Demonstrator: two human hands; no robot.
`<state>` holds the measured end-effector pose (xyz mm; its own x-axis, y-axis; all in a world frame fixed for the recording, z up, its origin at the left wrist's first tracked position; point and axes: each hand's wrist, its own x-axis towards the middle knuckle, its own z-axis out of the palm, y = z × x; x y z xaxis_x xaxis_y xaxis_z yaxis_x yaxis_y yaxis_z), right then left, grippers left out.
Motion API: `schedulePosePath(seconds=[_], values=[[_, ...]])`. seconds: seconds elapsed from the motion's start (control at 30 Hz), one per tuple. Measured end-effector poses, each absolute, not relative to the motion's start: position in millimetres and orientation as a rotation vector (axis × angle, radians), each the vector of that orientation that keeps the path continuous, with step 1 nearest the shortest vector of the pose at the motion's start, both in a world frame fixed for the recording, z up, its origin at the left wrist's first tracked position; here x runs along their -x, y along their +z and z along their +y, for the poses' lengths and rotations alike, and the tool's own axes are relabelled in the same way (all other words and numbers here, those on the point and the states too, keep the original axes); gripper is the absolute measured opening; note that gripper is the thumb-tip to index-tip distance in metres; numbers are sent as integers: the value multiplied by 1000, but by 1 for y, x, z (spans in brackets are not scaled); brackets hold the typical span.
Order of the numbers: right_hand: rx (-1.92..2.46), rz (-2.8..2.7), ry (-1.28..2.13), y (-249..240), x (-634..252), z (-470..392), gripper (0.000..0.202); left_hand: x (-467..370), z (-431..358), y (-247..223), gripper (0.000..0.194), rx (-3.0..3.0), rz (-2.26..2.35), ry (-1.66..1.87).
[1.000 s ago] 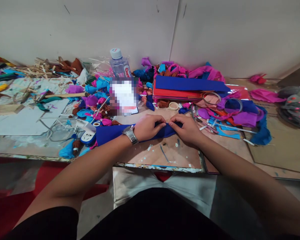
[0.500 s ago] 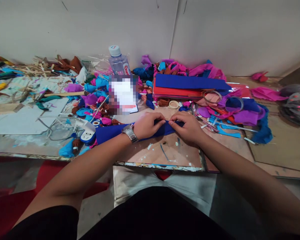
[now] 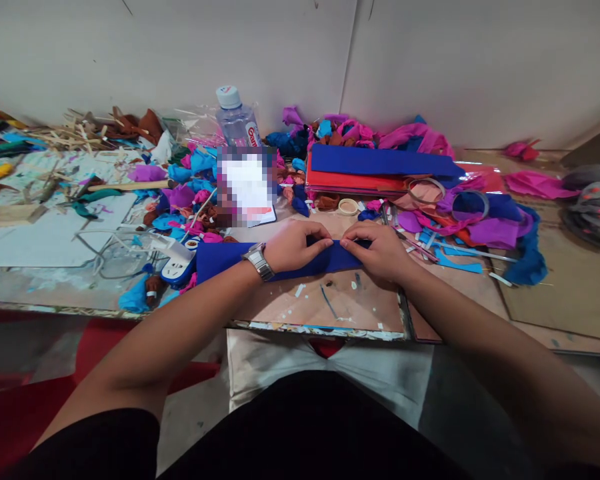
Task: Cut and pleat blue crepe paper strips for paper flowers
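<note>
A long dark blue strip (image 3: 220, 260), crepe paper or thin cloth, lies along the near part of the table. My left hand (image 3: 293, 250), with a metal watch on the wrist, pinches its upper edge between thumb and forefinger. Close beside it, my right hand (image 3: 375, 250) pinches the same edge. The two sets of fingertips almost meet. The strip's right end is partly covered by my right hand, and part of its left half runs under my left wrist. Beyond the hands lies a similar blue strip (image 3: 380, 162) on a red stack (image 3: 355, 181).
A water bottle (image 3: 236, 120) stands behind a phone with a blurred screen (image 3: 247, 190). A power strip (image 3: 177, 267) with a white plug sits at left. Tape rolls (image 3: 470, 205) and colourful scraps (image 3: 500, 230) lie at right. Wood sticks (image 3: 80, 140) are heaped at back left.
Both hands keep their pinch on the blue strip. The strip's left end has shifted slightly right in view, and its right end shows less beyond my right fingers.
</note>
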<state>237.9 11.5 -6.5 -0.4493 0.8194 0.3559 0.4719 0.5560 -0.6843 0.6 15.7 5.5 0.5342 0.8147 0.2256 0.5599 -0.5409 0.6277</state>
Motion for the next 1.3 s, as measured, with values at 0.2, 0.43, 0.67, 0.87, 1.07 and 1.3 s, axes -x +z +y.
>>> schedulePosePath(seconds=[0.2,0.43,0.67,0.87,1.07,1.3], values=[[1075,-2127,660,-7,-239,12,17,1,17,8,26,-2261,1070,622],[1040,-2200,501,-3,-237,7,14,1,17,7,28,-2234,1047,604],[1014,-2239,455,-3,-235,5,12,4,16,9,31,-2287,1008,508],[1017,-2266,448,-4,-236,6,10,3,16,9,31,-2246,991,441],[995,-2257,455,-5,-233,3,9,4,16,13,30,-2205,954,399],[944,-2286,423,-4,-231,1,9,4,18,10,29,-2211,961,413]])
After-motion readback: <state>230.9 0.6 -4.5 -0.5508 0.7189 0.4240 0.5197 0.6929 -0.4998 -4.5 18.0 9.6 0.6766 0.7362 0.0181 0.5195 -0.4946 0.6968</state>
